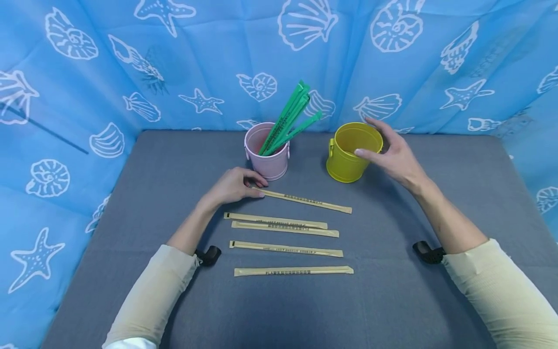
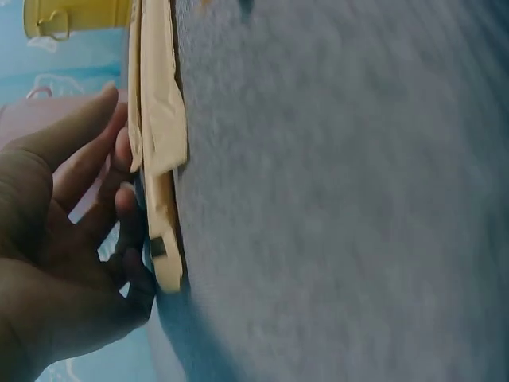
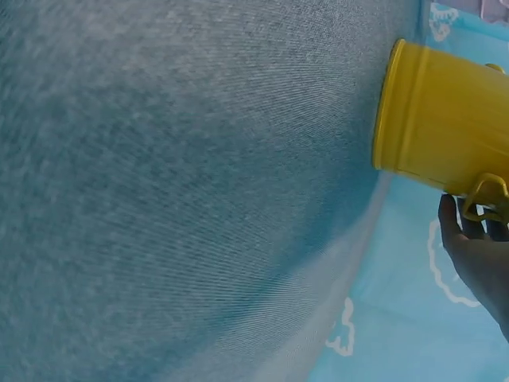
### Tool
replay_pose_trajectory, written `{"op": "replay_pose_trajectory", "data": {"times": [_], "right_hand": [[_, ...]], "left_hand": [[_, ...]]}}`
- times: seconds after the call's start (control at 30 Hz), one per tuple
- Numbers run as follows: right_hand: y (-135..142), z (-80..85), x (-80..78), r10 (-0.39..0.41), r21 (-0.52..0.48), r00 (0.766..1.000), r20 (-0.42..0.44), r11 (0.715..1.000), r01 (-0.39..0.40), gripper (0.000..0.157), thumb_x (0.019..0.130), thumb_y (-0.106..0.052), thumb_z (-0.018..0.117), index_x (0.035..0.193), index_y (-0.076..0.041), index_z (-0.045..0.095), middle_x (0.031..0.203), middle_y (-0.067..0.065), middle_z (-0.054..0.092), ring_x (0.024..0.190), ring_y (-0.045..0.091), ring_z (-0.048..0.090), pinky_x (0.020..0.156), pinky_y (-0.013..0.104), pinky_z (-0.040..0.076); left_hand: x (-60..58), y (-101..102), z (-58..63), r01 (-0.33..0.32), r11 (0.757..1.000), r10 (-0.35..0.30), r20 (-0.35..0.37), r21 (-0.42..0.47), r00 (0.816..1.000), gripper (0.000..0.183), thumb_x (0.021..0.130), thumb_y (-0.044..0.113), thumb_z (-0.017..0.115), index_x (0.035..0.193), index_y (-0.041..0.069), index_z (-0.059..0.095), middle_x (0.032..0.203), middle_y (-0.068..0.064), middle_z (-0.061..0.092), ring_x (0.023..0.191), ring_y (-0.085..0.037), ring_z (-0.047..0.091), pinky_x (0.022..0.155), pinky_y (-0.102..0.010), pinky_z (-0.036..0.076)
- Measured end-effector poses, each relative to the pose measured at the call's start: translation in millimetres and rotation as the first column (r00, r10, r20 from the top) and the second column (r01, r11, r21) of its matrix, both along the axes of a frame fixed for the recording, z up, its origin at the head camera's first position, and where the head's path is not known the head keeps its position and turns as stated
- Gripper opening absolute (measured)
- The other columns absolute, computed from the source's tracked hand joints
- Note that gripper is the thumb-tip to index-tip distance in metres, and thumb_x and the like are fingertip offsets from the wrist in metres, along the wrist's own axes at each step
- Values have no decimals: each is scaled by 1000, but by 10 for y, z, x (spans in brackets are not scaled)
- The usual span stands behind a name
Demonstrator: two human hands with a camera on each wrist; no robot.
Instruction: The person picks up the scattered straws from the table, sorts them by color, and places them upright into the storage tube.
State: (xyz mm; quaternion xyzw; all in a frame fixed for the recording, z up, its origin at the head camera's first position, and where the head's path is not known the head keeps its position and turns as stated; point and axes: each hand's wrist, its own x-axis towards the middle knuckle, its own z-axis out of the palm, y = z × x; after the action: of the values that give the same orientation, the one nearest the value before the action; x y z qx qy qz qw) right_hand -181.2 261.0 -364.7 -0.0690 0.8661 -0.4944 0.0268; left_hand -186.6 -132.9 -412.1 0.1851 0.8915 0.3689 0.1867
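Note:
In the head view, my left hand [image 1: 237,185] pinches the left end of a tan paper-wrapped straw [image 1: 305,199], thumb in front and fingers behind. Several more tan wrapped straws [image 1: 285,249] lie in rough rows on the table nearer to me. From the left wrist, my left hand [image 2: 71,215] shows low beside overlapping straw ends [image 2: 165,119]. My right hand [image 1: 398,157] holds the yellow bucket [image 1: 346,167] by its right side, thumb at the near rim and fingers at the far rim. The right wrist view shows fingers [image 3: 449,215] by the bucket's handle.
Green wrapped straws [image 1: 285,121] lean in a pink bucket [image 1: 270,167] left of the yellow one. Both buckets stand near the back edge of the grey table [image 1: 183,160]. Behind hangs a blue curtain [image 1: 218,63] with white shell and starfish prints.

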Motion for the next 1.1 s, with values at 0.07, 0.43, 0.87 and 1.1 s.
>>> {"op": "replay_pose_trajectory", "data": {"times": [0.07,0.43,0.87,1.1], "right_hand": [[14,-12,-3,-1,5,1000,7,1000,1,80,92,-28,72,158,-21,28,160,8,30,146,27,24,119,52,11],[26,-19,-11,-1,0,1000,26,1000,1,84,91,-31,73,159,-24,24,164,3,23,149,26,18,119,52,3],[26,-91,-15,-6,-33,1000,30,999,7,84,91,-28,73,159,-25,24,163,4,23,147,27,22,119,51,5],[-36,-44,38,-8,-40,999,31,999,9,82,92,-26,71,159,-23,23,163,5,22,148,27,21,119,51,9]], "left_hand": [[-3,37,-5,-8,1000,8,3,-7,1000,19,82,22,84,100,19,78,92,5,71,77,-20,53,68,-33,42],[-3,118,13,-28,997,25,-42,-79,999,14,80,27,85,91,24,77,89,8,70,82,-18,56,86,-40,38],[26,134,-9,2,994,-15,-119,-109,993,10,83,28,82,82,26,73,84,12,69,95,-16,61,99,-52,28],[79,95,29,2,997,-7,-80,-71,997,7,86,22,79,86,20,73,82,4,66,77,-19,55,87,-44,36]]}}
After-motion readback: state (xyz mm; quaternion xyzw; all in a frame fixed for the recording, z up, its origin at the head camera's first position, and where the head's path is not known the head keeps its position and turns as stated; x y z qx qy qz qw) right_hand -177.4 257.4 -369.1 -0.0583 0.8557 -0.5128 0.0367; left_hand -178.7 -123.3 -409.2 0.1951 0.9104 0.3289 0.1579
